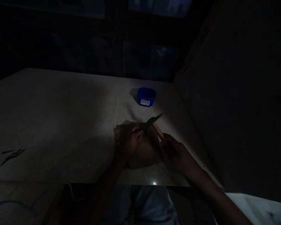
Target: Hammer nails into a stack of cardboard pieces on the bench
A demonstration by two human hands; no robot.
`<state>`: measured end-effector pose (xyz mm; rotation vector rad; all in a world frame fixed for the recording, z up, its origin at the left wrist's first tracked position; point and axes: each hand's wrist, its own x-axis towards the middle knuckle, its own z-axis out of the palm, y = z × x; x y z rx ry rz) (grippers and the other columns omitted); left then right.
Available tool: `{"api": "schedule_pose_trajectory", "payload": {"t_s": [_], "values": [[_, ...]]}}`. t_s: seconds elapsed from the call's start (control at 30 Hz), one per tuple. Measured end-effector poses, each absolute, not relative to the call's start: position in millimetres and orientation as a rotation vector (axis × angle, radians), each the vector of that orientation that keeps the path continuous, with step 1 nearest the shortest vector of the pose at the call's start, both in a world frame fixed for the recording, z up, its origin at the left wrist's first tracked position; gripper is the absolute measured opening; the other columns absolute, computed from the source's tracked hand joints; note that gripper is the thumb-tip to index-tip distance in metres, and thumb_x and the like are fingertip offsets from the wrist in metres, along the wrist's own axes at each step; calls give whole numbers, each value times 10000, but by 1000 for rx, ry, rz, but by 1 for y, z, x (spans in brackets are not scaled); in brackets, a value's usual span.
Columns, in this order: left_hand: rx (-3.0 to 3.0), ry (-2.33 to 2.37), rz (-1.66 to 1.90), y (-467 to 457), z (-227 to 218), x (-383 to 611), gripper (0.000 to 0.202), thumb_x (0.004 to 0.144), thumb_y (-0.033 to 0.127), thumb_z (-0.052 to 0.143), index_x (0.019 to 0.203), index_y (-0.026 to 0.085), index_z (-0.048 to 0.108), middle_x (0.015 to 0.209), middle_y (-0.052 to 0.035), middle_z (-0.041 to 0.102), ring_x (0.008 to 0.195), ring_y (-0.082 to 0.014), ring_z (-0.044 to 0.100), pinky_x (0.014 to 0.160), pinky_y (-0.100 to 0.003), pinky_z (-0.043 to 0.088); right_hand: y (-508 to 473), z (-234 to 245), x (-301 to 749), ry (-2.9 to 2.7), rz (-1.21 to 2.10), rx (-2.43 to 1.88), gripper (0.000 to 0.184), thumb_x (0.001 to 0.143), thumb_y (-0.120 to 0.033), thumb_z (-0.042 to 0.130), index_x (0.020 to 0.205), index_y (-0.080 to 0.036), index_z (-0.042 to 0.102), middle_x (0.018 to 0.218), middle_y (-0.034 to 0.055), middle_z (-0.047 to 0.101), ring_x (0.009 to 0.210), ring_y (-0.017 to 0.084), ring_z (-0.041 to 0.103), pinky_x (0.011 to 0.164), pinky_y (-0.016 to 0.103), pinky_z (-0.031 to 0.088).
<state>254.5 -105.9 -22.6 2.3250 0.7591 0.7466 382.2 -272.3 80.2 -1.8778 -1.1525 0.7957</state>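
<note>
My right hand [172, 147] is wrapped round the wooden handle of a hammer [158, 131]. The hammer's dark metal head lies across the handle, one thin end pointing up and right, the other reaching down toward my left fingers. My left hand [130, 142] rests on a flat brown piece [145, 153], like cardboard or woven sheet, with dotted patches at its right side. The left thumb and fingers are pressed together just below the hammer head; what they hold, if anything, is lost in the dark. The brown piece lies near the table's front edge.
A blue plastic container [146, 97] with a white label stands behind the brown piece on the pale table [61, 125]. Several thin dark pieces [12, 155] lie at the far left. A dark wall panel [236, 109] bounds the right side. Light is very dim.
</note>
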Motion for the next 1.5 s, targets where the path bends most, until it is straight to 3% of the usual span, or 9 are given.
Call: {"api": "schedule_pose_trajectory", "payload": {"t_s": [0.27, 0.4, 0.57, 0.77, 0.93, 1.07, 1.23, 1.5], "values": [[2423, 769, 736, -105, -25, 254, 184, 929, 182, 611, 969, 248, 778, 1005, -61, 717, 956, -221, 633, 894, -389, 510, -270, 80, 376, -1231, 794, -1898, 439, 1022, -403, 410, 1379, -183, 542, 1001, 92, 762, 810, 218, 724, 660, 262, 497], [2448, 749, 708, -103, -28, 255, 174, 899, 145, 630, 869, 225, 781, 938, -59, 715, 903, -210, 642, 834, -362, 520, -267, 70, 377, -1253, 920, -1929, 452, 1022, -419, 403, 1375, -186, 562, 1007, 98, 773, 814, 241, 735, 661, 280, 499], [2382, 754, 751, -103, -31, 256, 170, 902, 149, 626, 920, 209, 784, 976, -63, 720, 917, -201, 651, 850, -348, 522, -272, 68, 378, -1203, 819, -1912, 458, 1019, -415, 413, 1390, -192, 561, 1028, 88, 776, 834, 233, 732, 683, 270, 505], [2401, 748, 703, -103, -30, 255, 175, 877, 138, 639, 809, 221, 777, 923, -53, 707, 895, -200, 631, 852, -361, 508, -270, 65, 380, -1252, 941, -1917, 476, 1019, -421, 422, 1402, -176, 565, 1045, 107, 778, 823, 249, 738, 683, 292, 513], [2369, 740, 770, -101, -37, 257, 177, 897, 146, 617, 897, 213, 781, 964, -62, 710, 938, -205, 631, 864, -365, 508, -268, 68, 381, -1228, 840, -1895, 478, 1014, -426, 417, 1392, -175, 567, 1044, 104, 772, 847, 240, 729, 758, 300, 526], [2392, 733, 781, -101, -37, 257, 161, 881, 143, 645, 829, 220, 776, 917, -55, 705, 906, -203, 631, 838, -359, 511, -265, 65, 381, -1231, 911, -1941, 468, 994, -406, 420, 1363, -173, 590, 973, 108, 782, 825, 261, 737, 744, 317, 537], [2407, 745, 794, -102, -33, 256, 150, 881, 146, 657, 817, 213, 775, 908, -59, 710, 892, -207, 636, 833, -368, 514, -266, 66, 381, -1201, 900, -1854, 485, 988, -433, 441, 1371, -172, 586, 1152, 111, 759, 955, 258, 733, 818, 317, 547], [2361, 728, 827, -102, -34, 258, 131, 880, 146, 662, 865, 204, 779, 929, -61, 716, 914, -202, 652, 855, -356, 526, -269, 64, 380, -1106, 880, -1870, 499, 989, -478, 455, 1369, -179, 579, 1160, 100, 751, 973, 250, 718, 823, 320, 541]]}}
